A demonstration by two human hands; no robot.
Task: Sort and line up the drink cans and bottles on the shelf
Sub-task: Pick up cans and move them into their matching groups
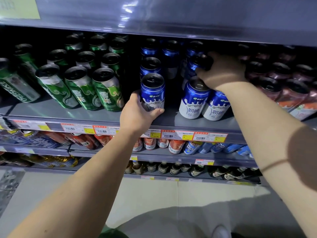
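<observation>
On the grey shelf (96,111), rows of blue-and-white cans run front to back in the middle. My left hand (137,112) grips the lower body of the front blue-and-white can (152,88) of the left row, standing upright near the shelf's front edge. My right hand (223,71) reaches deeper and grips a blue can (195,63) in the second spot of the neighbouring row, behind two front blue-and-white cans (194,98). A dark gap lies between the two blue rows.
Green cans (82,86) fill the shelf's left part and dark red cans (289,93) its right. The upper shelf's edge (171,30) hangs low over the cans. Price tags (171,133) line the front rail; lower shelves hold more cans and bottles (171,168).
</observation>
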